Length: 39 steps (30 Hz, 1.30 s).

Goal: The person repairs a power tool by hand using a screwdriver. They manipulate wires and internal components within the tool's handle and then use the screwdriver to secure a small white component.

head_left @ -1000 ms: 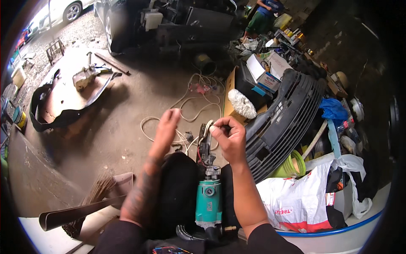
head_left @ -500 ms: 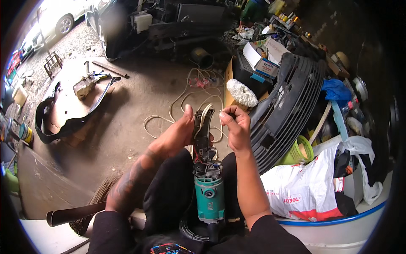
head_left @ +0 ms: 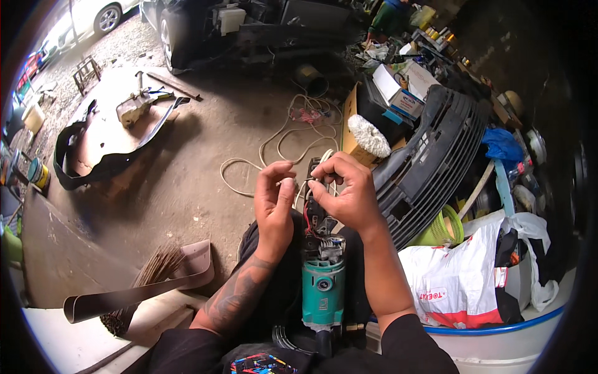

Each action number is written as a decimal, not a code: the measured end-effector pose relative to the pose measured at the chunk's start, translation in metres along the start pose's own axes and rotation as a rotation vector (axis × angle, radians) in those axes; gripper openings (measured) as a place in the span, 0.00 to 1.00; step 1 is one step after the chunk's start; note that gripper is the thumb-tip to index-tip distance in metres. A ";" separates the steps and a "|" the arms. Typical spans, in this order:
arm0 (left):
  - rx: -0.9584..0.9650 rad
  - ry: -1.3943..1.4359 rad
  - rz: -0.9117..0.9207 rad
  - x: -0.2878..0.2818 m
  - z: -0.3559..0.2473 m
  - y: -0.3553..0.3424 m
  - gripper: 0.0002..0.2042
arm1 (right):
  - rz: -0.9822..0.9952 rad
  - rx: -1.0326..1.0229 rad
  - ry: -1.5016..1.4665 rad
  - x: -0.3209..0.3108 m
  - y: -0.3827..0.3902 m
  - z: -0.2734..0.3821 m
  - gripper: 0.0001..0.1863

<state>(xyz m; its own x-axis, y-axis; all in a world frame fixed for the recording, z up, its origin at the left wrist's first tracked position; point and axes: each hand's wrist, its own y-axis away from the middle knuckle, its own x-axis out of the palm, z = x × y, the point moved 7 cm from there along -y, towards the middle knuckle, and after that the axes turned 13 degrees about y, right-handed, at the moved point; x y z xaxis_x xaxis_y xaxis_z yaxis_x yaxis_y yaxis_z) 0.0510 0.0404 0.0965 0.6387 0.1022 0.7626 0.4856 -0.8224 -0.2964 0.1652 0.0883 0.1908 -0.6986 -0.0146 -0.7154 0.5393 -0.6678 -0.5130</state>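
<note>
A green power tool point(head_left: 322, 293) stands upright between my legs, its upper housing point(head_left: 314, 212) opened up to show wires and metal parts. A pale cord point(head_left: 327, 154) loops over its top. My right hand point(head_left: 342, 190) pinches at the cord and wiring there. My left hand point(head_left: 274, 212), at the left side of the tool's top, has its fingers curled with thumb near index; what lies between them is too small to make out.
Loose cord point(head_left: 237, 163) coils on the concrete floor point(head_left: 212, 131). A slatted bumper point(head_left: 430, 168), boxes point(head_left: 398, 93) and a bag point(head_left: 448, 287) crowd the right. A dustpan point(head_left: 198, 262) with broom lies lower left, a cut panel point(head_left: 103, 153) beyond. Cars point(head_left: 224, 37) and a person point(head_left: 383, 22) are behind.
My left hand has moved in toward the tool's top, gone beside the handle, and now sits with curled fingers near my right one. My right hand has shifted onto the top wiring.
</note>
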 end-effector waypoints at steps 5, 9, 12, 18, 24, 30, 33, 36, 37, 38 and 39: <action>-0.145 0.160 -0.029 -0.007 0.006 -0.007 0.11 | 0.024 -0.033 0.098 0.010 -0.014 0.007 0.06; -0.276 0.232 0.015 -0.011 0.018 -0.015 0.09 | 0.059 -0.226 0.122 0.019 -0.018 0.005 0.06; -0.368 0.393 0.015 -0.018 0.021 -0.023 0.09 | 0.106 -0.135 0.057 0.017 -0.026 0.012 0.06; -0.437 0.417 -0.197 -0.029 0.015 -0.029 0.12 | 0.030 0.429 -1.705 0.011 -0.012 -0.051 0.07; -0.206 0.072 0.133 0.016 -0.019 -0.017 0.08 | -0.124 0.763 -1.779 0.024 0.032 -0.047 0.09; 0.137 -0.754 0.391 0.068 -0.043 -0.009 0.13 | -0.023 0.649 -1.671 0.013 0.040 -0.019 0.15; 0.330 -0.781 0.508 0.072 -0.042 -0.007 0.15 | -0.009 0.577 -1.676 0.009 0.040 -0.009 0.15; 0.354 -0.922 0.622 0.082 -0.045 -0.003 0.14 | 0.001 0.561 -1.606 0.009 0.045 -0.010 0.15; 0.378 -0.983 0.667 0.085 -0.044 0.000 0.15 | 0.000 0.561 -1.604 0.009 0.047 -0.008 0.15; 0.402 -1.045 0.711 0.087 -0.043 0.002 0.15 | 0.004 0.581 -1.570 0.011 0.049 -0.007 0.14; 0.402 -1.045 0.710 0.088 -0.044 0.003 0.15 | 0.009 0.601 -1.536 0.012 0.052 -0.007 0.14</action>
<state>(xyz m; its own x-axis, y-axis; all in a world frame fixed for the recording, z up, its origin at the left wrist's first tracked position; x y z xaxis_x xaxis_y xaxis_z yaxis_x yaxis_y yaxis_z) 0.0821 0.0228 0.1875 0.8937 0.2503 -0.3723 -0.1160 -0.6726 -0.7308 0.1876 0.0585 0.1522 -0.6771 -0.4523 0.5805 0.5531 -0.8331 -0.0039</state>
